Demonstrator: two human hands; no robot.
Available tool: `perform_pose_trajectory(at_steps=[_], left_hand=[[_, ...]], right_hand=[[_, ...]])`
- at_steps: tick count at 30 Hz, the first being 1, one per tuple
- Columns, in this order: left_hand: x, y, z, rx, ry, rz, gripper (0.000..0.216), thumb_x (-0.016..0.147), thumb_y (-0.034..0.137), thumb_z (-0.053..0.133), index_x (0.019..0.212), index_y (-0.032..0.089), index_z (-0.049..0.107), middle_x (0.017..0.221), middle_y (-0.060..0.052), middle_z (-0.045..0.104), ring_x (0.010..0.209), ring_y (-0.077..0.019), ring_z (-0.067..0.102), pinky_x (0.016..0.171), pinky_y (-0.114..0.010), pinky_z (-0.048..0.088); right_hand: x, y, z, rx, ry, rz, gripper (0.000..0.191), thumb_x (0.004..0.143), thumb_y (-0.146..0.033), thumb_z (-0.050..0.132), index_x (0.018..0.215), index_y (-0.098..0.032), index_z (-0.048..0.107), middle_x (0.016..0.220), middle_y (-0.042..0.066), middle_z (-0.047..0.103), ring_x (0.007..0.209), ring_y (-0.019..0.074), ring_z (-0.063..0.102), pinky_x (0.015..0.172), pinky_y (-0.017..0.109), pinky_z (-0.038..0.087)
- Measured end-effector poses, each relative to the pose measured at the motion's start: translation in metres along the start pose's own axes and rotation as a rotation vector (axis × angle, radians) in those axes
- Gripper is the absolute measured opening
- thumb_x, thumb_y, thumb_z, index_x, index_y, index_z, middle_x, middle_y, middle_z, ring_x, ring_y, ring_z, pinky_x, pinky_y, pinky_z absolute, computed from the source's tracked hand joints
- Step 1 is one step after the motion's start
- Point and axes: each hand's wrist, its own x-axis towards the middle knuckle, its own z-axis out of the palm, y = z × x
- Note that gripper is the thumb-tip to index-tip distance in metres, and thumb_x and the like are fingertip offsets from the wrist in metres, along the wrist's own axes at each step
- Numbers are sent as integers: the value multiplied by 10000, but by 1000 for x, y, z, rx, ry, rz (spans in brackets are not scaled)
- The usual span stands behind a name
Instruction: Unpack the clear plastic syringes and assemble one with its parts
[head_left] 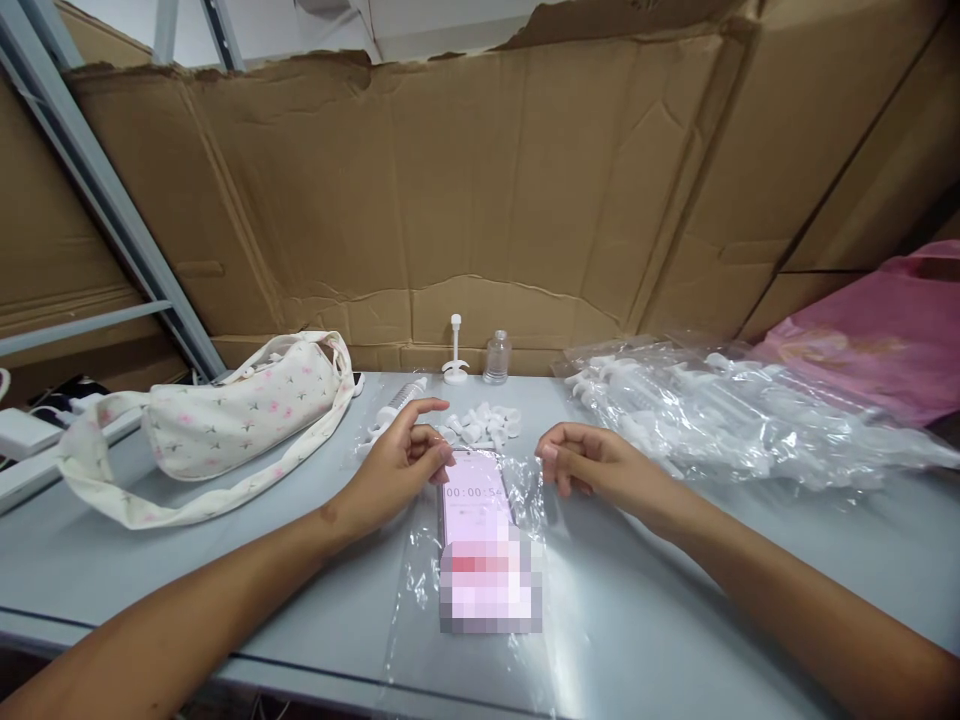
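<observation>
A phone (476, 500) with a running timer on its screen lies under a sheet of clear plastic film (457, 600) on the grey table (675, 600). My left hand (401, 465) rests at the phone's top left corner, its fingers curled and fingertips touching the film. My right hand (589, 460) hovers at the phone's top right, fingers loosely curled, holding nothing I can see. Just beyond both hands lies a heap of small white caps (480, 425). A syringe-like white part (394, 410) lies behind my left hand.
A floral cloth bag (240, 410) with a long strap lies at the left. A white pump stem (454, 350) and a small clear bottle (496, 358) stand at the back. Clear bags of white pump parts (712, 410) and a pink bag (877, 340) fill the right. Cardboard walls stand behind.
</observation>
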Motion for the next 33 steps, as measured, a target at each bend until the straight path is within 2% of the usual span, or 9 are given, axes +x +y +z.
perform_pose_trajectory(at_steps=[5,12,15,17,19,22,25,30,33], left_hand=[[0,-2,1,-21,-17,14,381,859,229,524,1213,224,381,726,25,571,646,-117,550,650,-280,422],[1,-5,0,-12,-36,26,379,872,258,520,1224,223,384,776,8,601,623,-110,552,640,-276,430],[0,-5,-2,142,-36,63,346,884,281,509,1216,223,429,913,-38,626,762,-142,581,707,-301,449],[-1,-5,-3,332,-21,132,287,896,288,495,1177,232,498,1047,-59,624,891,-164,579,781,-324,444],[-2,-3,-4,529,-18,219,223,906,289,480,1105,235,563,1098,-48,631,955,-175,573,840,-347,426],[-4,-1,-2,783,-56,348,183,911,286,469,1017,221,604,1037,-30,675,964,-200,586,863,-392,400],[-6,2,4,943,-95,424,188,918,288,450,991,214,607,970,-19,697,917,-213,606,820,-398,392],[-9,5,18,1090,-153,409,249,940,268,358,875,205,591,761,8,684,656,-172,598,647,-315,379],[-11,4,23,1148,-179,408,221,917,235,358,837,199,560,679,11,650,575,-163,570,549,-274,331]], right_hand=[[-1,-1,4,-16,-54,-24,288,800,-470,586,756,-187,557,691,1,605,570,105,503,538,252,306],[-1,-4,2,-27,22,-41,254,810,-436,576,738,-193,551,653,-16,566,563,106,500,548,258,332],[-2,-2,3,-51,17,-73,240,813,-422,572,744,-193,551,648,-17,560,568,109,493,562,262,348],[-2,-1,5,-73,10,-88,226,822,-406,561,750,-193,550,644,-15,555,574,112,488,564,263,355],[-4,-1,9,-96,-10,-87,209,831,-388,546,758,-192,551,645,-11,555,581,117,487,559,262,357],[-7,-3,17,-147,-39,-93,172,836,-345,530,770,-189,560,637,-11,553,579,118,478,551,256,350],[-10,-6,25,-226,-44,-136,152,838,-299,516,760,-183,575,632,-13,556,577,112,454,550,247,334],[-15,-14,40,-288,-80,-179,138,826,-260,527,727,-176,574,603,-28,523,561,96,414,531,230,310],[-18,-18,45,-291,-109,-198,164,831,-262,526,690,-177,536,588,-39,485,552,88,388,522,224,299]])
